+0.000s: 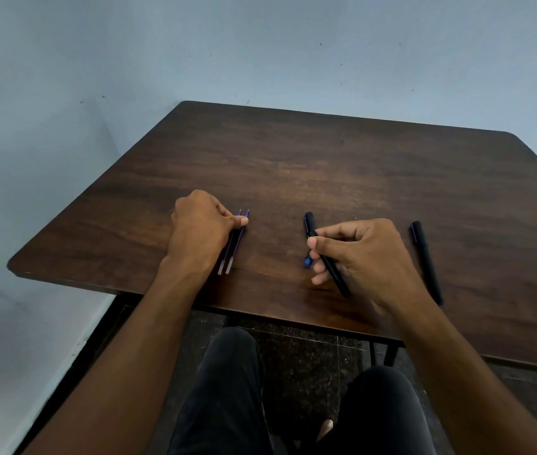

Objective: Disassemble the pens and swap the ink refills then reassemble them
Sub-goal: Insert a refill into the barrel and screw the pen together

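Note:
Two thin blue ink refills [235,244] lie side by side on the dark wooden table [326,165], tips pointing away from me. My left hand [199,228] rests on them, thumb and fingers pinching their upper part. My right hand [364,254] grips a black pen barrel [336,274] that slants toward the table's near edge; a small blue piece [307,261] shows by the fingers. A black pen cap [309,223] sticks out above that hand. A second black pen body [426,261] lies alone to the right.
The table's near edge [260,315] runs just below both wrists, with my knees in dark trousers under it. A pale blue wall stands behind and to the left of the table.

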{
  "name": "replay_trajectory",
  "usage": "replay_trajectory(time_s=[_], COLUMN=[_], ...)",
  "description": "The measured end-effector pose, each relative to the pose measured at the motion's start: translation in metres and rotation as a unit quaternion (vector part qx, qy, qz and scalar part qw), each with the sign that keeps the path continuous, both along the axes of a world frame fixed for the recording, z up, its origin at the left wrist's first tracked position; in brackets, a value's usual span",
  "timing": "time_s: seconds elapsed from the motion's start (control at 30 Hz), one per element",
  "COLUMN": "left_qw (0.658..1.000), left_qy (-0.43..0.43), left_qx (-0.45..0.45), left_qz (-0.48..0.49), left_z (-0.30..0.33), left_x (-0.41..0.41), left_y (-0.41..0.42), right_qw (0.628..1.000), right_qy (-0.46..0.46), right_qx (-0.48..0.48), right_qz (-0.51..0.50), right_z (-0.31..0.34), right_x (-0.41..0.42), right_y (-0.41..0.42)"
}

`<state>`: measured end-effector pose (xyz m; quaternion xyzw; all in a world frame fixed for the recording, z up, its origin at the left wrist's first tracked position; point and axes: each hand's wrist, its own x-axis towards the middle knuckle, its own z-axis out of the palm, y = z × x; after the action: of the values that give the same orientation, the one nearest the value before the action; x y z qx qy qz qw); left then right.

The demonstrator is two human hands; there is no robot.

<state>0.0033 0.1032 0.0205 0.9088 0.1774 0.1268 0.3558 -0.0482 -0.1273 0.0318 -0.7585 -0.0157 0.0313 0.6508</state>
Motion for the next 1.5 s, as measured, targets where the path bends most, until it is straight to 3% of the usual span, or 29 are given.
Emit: replay_trajectory(time_s=[0.23,0.37,0.5,0.73,1.17,1.5], left_qw=[1.0,0.996,0.986,0.97,0.937,0.924], left_qy=[-0.011,-0.084,-0.147,-0.161,-0.184,-0.231], left_qx=[-0.008,-0.001,-0.003,-0.065,-0.092,-0.041], left_qz=[-0.01,-0.022,-0.08,-0.173,-0.282,-0.301], left_z=[0.003,0.01,0.02,0.019,0.009,0.002], left_x=[-0.005,-0.016,-0.027,-0.04,-0.049,-0.044], left_y=[0.002,-0.008,-0.027,-0.057,-0.1,-0.108], right_qw=[1.0,0.999,0.998,0.99,0.967,0.961], right_qy=[-0.005,-0.016,-0.034,-0.076,-0.039,0.01], right_qx=[0.009,0.031,0.036,0.034,0.221,0.251], right_qz=[-0.004,-0.016,-0.042,-0.11,-0.117,-0.119], right_z=[0.0,0.002,0.004,0.005,-0.001,-0.005], right_x=[-0.001,-0.001,0.0,0.001,0.001,0.003], right_y=[-0.002,-0.007,-0.011,-0.02,-0.025,-0.031])
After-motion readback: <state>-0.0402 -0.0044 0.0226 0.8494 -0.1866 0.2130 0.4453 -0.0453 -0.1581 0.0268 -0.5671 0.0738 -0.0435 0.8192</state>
